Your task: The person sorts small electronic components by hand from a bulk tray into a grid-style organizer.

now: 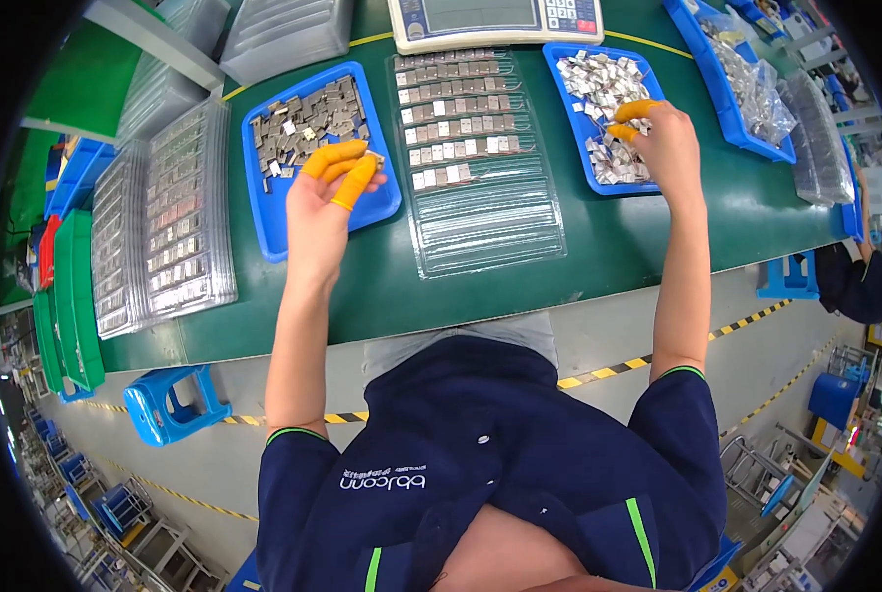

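Note:
My left hand (321,202), with yellow finger cots, is closed over the near right part of a blue tray. It pinches a small metal part (376,159) between thumb and fingertips. Small grey metal parts (308,120) lie piled in that tray. My right hand (671,150), also in yellow finger cots, reaches into the right blue tray (599,185). Its thumb and finger curl among loose small white-and-silver parts (614,79); what they grip is hidden. Between the hands lies a clear plastic blister tray (490,237), its far rows filled with parts and its near grooves bare.
A weighing scale (495,44) stands beyond the blister tray. Stacked filled blister trays (186,212) are at the left, with stacked clear trays (288,39) behind. A blue bin (732,99) of bagged parts sits at the right. Blue stools (170,405) stand below the green table (382,296).

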`<state>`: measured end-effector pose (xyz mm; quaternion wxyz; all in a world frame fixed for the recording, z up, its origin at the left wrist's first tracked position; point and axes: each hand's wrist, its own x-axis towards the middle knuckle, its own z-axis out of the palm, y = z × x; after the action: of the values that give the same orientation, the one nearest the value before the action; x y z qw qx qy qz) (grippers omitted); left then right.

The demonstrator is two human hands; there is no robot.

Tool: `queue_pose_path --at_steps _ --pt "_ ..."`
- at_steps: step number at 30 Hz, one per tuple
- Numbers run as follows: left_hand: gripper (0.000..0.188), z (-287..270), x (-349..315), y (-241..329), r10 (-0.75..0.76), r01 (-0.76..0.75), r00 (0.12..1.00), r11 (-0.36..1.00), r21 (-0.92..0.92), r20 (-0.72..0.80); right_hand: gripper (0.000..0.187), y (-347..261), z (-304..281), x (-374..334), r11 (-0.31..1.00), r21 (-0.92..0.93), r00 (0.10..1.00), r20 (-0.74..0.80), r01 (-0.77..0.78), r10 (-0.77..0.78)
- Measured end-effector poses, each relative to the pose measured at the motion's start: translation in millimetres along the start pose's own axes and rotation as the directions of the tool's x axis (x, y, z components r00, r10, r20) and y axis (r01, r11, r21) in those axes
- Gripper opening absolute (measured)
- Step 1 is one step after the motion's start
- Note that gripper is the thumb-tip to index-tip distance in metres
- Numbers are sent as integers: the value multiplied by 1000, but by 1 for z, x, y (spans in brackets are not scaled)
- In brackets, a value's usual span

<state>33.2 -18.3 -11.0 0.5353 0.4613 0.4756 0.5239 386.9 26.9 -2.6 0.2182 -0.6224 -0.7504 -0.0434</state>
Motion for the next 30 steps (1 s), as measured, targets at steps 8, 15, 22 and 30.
queue_pose_path --at_steps 8,15,22,30 --pt "28 40 -15 -8 -108 105 994 953 -284 7 15 -40 -11 -4 998 64 925 -379 -7 31" --pt "25 65 -30 -10 -101 86 995 931 -354 -24 15 -138 -3 -30 275 911 947 267 -308 177" --pt "25 63 -35 -9 -78 54 995 940 -337 -59 15 -135 0 -27 313 890 943 301 -331 141" --pt "24 62 -37 -13 -57 44 997 968 -247 -48 13 -135 -5 -33 330 836 899 417 -437 133"
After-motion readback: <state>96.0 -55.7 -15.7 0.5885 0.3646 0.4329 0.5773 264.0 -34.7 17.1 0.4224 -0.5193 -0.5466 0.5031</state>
